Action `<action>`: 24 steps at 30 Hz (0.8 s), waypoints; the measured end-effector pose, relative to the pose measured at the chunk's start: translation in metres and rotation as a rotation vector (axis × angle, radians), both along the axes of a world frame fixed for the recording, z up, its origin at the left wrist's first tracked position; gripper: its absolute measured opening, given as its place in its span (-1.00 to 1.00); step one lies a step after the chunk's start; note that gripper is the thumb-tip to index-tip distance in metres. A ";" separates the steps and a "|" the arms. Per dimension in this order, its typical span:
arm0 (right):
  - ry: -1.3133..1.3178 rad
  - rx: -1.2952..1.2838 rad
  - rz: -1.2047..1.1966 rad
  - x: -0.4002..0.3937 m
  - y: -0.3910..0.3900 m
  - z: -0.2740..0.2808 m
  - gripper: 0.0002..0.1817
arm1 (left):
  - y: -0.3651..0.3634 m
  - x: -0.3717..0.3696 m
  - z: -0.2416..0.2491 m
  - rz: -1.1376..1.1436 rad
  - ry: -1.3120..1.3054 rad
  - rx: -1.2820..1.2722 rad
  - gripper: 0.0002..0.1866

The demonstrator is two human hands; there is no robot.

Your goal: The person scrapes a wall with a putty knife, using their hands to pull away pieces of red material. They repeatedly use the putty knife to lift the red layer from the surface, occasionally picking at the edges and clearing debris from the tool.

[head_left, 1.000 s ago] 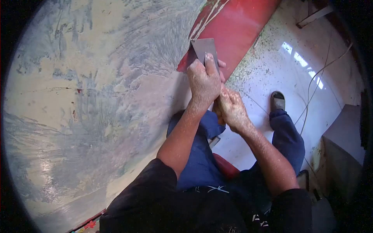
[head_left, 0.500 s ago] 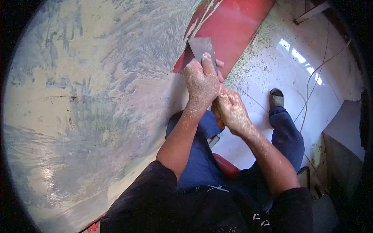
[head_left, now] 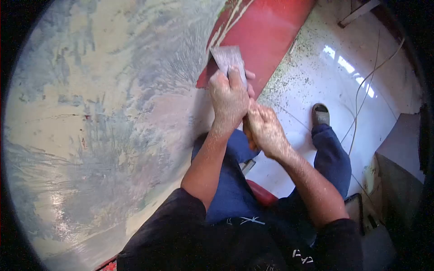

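A wide metal scraper (head_left: 228, 56) rests with its blade edge at the border between the pale, patchy coating (head_left: 113, 90) and a bare red area (head_left: 266, 43). My left hand (head_left: 227, 100) is closed around it, the thumb pressed along the blade and the fingers curled behind. Just below, my right hand (head_left: 267, 130) is clenched in a fist against the heel of the left; the scraper's handle is hidden between them. Pale dust covers both hands. Thin strips of coating run over the red just past the blade.
Greenish crumbs (head_left: 285, 74) lie scattered on the white tiled floor (head_left: 312, 67) along the red edge. A thin cable (head_left: 357, 101) trails across the tiles at right. My slippered foot (head_left: 321, 115) stands on the floor. A grey box-like object (head_left: 400, 144) sits at far right.
Both hands and the scraper have shifted slightly left. The blade has tilted and now looks lighter. Both hands keep their grip.
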State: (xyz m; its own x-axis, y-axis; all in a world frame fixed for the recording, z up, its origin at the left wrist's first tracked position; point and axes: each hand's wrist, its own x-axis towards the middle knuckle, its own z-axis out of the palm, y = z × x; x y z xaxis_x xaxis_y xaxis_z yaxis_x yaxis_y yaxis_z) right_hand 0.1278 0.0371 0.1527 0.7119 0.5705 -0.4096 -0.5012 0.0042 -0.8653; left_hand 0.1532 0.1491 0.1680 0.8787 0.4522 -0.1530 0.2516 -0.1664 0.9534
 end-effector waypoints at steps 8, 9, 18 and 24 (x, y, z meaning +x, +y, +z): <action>0.033 -0.060 0.021 0.002 -0.001 0.004 -0.53 | -0.002 0.001 0.004 -0.005 -0.003 0.072 -0.56; 0.040 -0.070 0.020 0.000 0.000 0.004 -0.53 | -0.003 0.000 0.003 0.007 -0.014 0.077 -0.55; 0.027 -0.057 0.020 0.008 -0.001 0.001 -0.49 | -0.005 0.009 0.002 0.034 0.018 -0.011 -0.55; 0.014 -0.087 0.058 0.006 -0.006 0.003 -0.52 | -0.004 0.013 0.002 -0.009 -0.020 0.030 -0.56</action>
